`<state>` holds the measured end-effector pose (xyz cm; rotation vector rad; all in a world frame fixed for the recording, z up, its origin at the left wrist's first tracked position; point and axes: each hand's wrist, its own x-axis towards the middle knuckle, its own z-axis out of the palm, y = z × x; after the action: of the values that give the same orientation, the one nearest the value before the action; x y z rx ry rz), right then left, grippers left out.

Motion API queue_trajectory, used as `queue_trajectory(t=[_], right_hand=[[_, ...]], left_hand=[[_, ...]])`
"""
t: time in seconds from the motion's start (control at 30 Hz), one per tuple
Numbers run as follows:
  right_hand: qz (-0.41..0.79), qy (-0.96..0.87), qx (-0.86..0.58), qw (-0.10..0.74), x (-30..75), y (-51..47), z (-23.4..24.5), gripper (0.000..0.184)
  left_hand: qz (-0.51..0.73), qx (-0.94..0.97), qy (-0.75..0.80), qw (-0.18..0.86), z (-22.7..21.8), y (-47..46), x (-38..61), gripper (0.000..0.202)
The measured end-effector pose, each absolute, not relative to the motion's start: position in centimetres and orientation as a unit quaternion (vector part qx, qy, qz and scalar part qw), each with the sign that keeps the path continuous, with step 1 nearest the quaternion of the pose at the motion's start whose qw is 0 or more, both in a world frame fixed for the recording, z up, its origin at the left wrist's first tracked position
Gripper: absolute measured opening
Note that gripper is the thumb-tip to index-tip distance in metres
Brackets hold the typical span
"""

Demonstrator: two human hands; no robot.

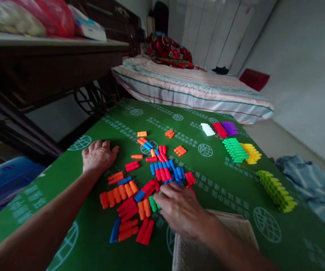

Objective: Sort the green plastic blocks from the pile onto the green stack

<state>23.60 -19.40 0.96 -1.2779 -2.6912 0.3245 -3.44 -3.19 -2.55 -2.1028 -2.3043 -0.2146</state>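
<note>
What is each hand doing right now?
Left hand: open, flat on the green printed board, holding nothing.
Right hand: fingers curled among mixed plastic blocks; grip unclear.

The right hand [179,210] covers part of the block pile [140,195]; whether its fingers grip a block cannot be told, as the fingertips lie among the pieces. Both forearms run off the bottom edge. The cloth [230,233] is partly hidden under the right wrist and cut by the bottom edge. The printed text on the green board [224,180] is too small to read. The blue box [4,184] is cut by the left edge. Items on the shelf [52,41] are blurred and cropped at the top.
</note>
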Motion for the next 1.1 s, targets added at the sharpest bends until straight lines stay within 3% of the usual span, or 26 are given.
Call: queue_trajectory(t=[0.4, 0.8, 1.0, 1.1], right_hand=[[0.055, -0.927, -0.369, 0.039, 22.8, -18.6, 0.0, 0.011], [0.11, -0.924, -0.364, 0.034, 23.9, -17.9, -0.1, 0.01], [0.11, -0.924, -0.361, 0.058, 24.1, -18.2, 0.1, 0.006], [0.135, -0.886, -0.428, 0.118, 26.1, -17.5, 0.7, 0.009]], left_hand=[[-0.051, -0.647, -0.761, -0.008, -2.1, -2.0, -3.7, 0.08], [-0.041, -0.647, -0.761, 0.023, -3.1, -1.1, -4.6, 0.086], [-0.037, -0.659, -0.75, 0.033, -4.8, 0.1, -6.1, 0.082], [-0.051, -0.668, -0.742, 0.024, -5.7, 0.6, -7.1, 0.081]])
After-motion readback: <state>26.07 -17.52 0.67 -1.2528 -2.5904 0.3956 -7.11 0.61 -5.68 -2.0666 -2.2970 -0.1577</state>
